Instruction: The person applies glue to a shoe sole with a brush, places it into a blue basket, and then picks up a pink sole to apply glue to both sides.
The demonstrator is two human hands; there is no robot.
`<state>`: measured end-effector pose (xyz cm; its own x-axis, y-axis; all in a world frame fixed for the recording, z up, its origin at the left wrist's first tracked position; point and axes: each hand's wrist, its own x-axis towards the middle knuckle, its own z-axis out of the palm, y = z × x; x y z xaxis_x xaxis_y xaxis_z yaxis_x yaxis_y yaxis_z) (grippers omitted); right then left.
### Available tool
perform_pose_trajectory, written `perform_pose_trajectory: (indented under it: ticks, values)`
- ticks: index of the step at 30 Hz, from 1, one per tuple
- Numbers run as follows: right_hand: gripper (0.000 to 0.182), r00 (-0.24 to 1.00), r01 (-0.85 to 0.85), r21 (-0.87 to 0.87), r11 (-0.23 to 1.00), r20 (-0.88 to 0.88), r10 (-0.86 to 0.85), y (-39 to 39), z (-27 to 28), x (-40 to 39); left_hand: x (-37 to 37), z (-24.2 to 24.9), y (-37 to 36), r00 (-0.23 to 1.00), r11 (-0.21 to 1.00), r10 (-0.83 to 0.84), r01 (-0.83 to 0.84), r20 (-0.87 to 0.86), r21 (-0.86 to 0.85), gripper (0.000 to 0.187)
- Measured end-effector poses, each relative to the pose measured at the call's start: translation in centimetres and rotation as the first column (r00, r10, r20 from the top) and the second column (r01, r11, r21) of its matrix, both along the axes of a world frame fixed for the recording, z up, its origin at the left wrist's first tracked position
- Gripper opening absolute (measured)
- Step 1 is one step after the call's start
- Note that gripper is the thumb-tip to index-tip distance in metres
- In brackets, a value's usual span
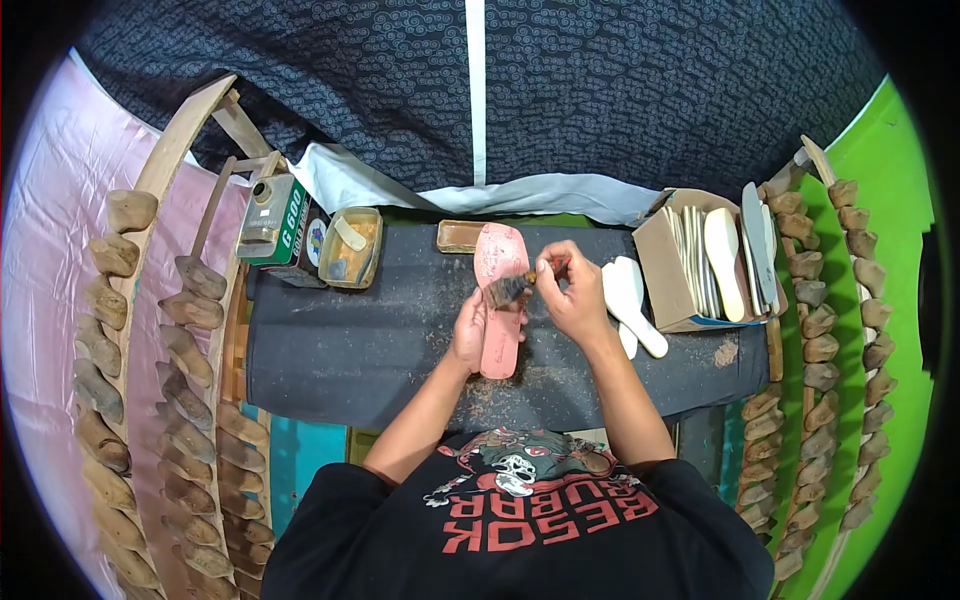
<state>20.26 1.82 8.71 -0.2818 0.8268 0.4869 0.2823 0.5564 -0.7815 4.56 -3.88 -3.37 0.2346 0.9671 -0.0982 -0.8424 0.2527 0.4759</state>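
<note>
Covering the worktable (pixel 350 350) — dark cloth, sawdust-strewn — wooden lasts (pixel 190 350) alongside.

A single head-worn fisheye view looks steeply down from close above the dark work table (pixel 330 350), whose near edge meets the person's chest.
</note>
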Motion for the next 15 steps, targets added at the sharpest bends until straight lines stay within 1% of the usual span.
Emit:
perform_pose_trajectory:
  ticks: [3, 5, 6, 8, 10, 12, 13, 15]
  values:
    - [0.008, 0.999, 0.035, -0.056, 0.998, 0.007, -0.034, -0.1, -0.1, -0.1, -0.2, -0.2, 0.0, 1.000, 1.000, -0.009, 0.009, -0.017, -0.004, 0.057]
    - [0.008, 0.986, 0.107, 0.010, 0.994, -0.132, -0.105, 0.8, -0.5, -0.6, 0.0, -0.1, -0.3, 0.996, 0.998, -0.045, 0.048, -0.081, 0.039, 0.056]
    - [0.008, 0.985, 0.113, 0.011, 0.994, -0.133, -0.110, 1.2, -0.5, -0.6, 0.2, -0.2, -0.3, 0.995, 0.998, -0.050, 0.054, -0.082, 0.040, 0.056]
    - [0.008, 0.983, 0.136, 0.056, 0.989, -0.132, -0.128, 1.8, -0.4, -0.7, 0.6, -0.3, -0.3, 0.995, 0.995, -0.093, 0.093, -0.021, 0.033, 0.056]
    - [0.008, 0.984, 0.114, 0.075, 0.991, -0.148, -0.102, 1.3, -0.4, -0.5, 0.6, 0.0, -0.2, 0.997, 0.996, -0.073, 0.074, -0.023, 0.051, 0.056]
    - [0.007, 0.995, 0.048, 0.061, 0.997, -0.089, -0.042, 0.2, -0.3, 0.0, 0.5, 0.1, -0.2, 0.999, 0.999, -0.036, 0.036, -0.019, 0.029, 0.056]
    - [0.006, 0.997, 0.015, -0.029, 0.999, -0.071, -0.017, -0.5, 0.2, 0.3, 0.2, -0.1, -0.1, 1.000, 0.999, -0.027, 0.028, -0.015, 0.030, 0.056]
    - [0.006, 0.998, 0.015, -0.054, 0.998, -0.063, -0.018, -1.1, 0.5, 0.3, -0.2, -0.4, 0.0, 0.999, 0.997, -0.044, 0.042, 0.025, 0.059, 0.057]
